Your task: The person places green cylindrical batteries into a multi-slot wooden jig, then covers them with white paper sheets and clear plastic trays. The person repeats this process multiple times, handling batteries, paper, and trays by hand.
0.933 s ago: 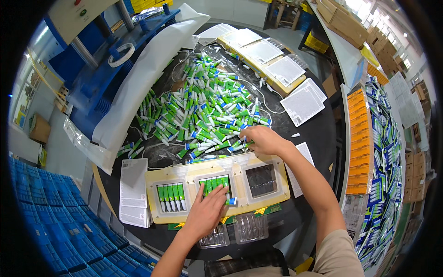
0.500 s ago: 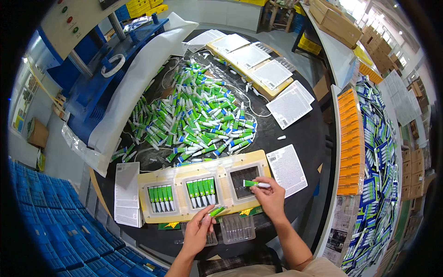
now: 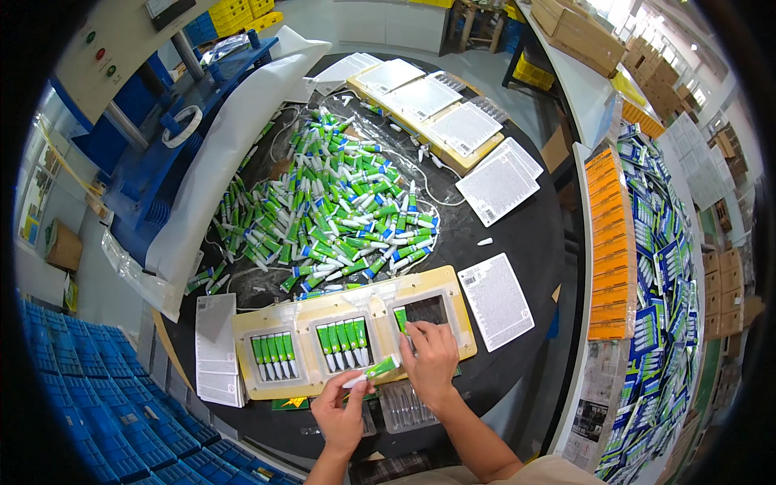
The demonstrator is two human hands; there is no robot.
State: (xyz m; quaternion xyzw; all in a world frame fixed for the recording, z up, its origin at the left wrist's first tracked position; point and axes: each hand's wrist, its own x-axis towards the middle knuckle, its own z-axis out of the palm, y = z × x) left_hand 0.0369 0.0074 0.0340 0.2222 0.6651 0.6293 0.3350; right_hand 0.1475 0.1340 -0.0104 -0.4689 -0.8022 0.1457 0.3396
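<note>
The right hand [image 3: 431, 361] has its fingertips pinched on a green tube [image 3: 401, 320], laying it into the rightmost pocket [image 3: 428, 309] of the yellow tray [image 3: 267, 325]. The left hand [image 3: 343, 412] is closed around another tube [image 3: 373, 372], just below the tray's near edge. To seat it well, press the tube flat against the pocket's left wall, parallel to the rows filling the two left pockets [image 3: 273, 356]. The loose pile [image 3: 339, 210] lies beyond on the black table [image 3: 517, 234].

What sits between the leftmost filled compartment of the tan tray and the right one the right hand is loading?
In the head view, the middle compartment, filled with green tubes, lies between the left compartment and the right compartment, where the right hand works.
</note>
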